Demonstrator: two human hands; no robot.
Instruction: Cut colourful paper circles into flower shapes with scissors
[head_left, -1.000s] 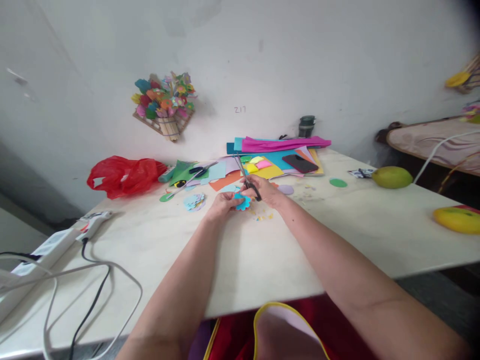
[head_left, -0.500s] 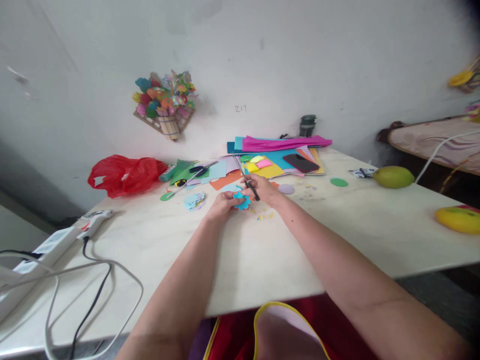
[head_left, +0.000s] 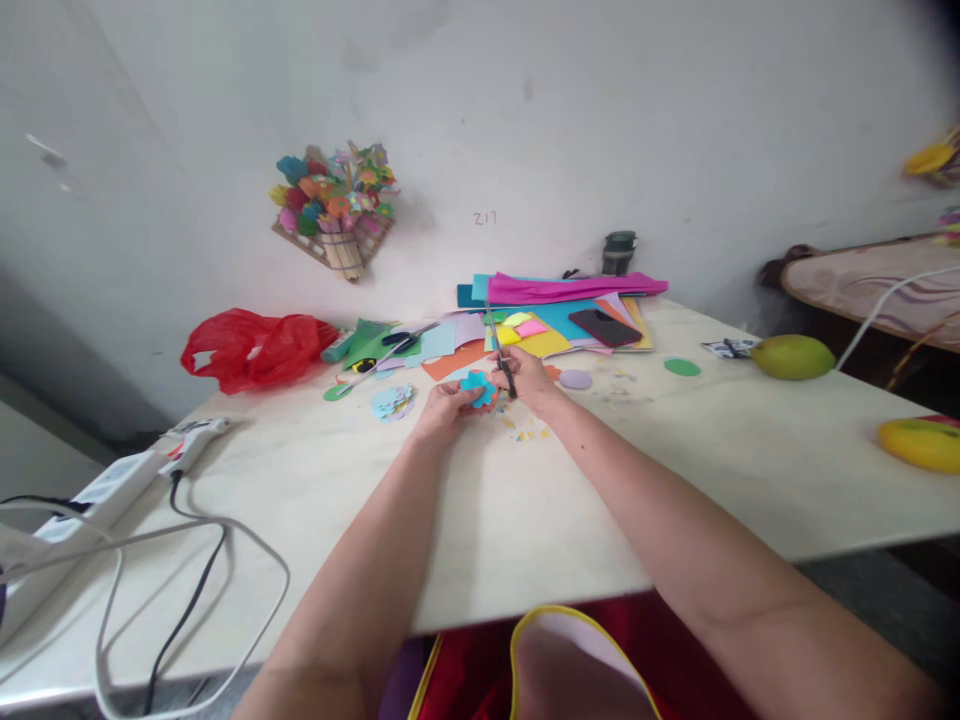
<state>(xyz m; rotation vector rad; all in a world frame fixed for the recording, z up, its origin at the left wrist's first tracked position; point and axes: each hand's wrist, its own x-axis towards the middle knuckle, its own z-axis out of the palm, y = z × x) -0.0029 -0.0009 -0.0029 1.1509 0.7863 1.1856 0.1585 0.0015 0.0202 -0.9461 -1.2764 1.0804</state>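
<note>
So, since the last frames our scissors [head_left: 503, 362] have swung to stand straighter, where the blades leaned off to the left before, and the blue flower cutout [head_left: 477, 387] has come up a little and shows more of its face. Our left hand [head_left: 444, 404] has it pinched by the lower left edge, with a bit of orange peeking out around the right and lower side. Our right hand [head_left: 529, 378] is wrapped around the dark handles, blades pointing away from us. The two hands are close together, just above the table [head_left: 517, 520]; we can't tell if the fingers touch, or whether the blades are parted.

Tiny scraps [head_left: 534, 434] are scattered just right of the cutout. Left of our hands there's a pile of pale scalloped pieces [head_left: 392, 402], and over on the right a lilac disc [head_left: 576, 379] and a green disc [head_left: 682, 367]. Behind the hands we've got colored sheets [head_left: 553, 342] with a phone [head_left: 604, 327] lying on them, and a bright pink sheet [head_left: 574, 290] farther back. A red plastic bag [head_left: 259, 350] sits far left, a green fruit [head_left: 793, 357] and a yellow fruit [head_left: 921, 444] far right.
</note>
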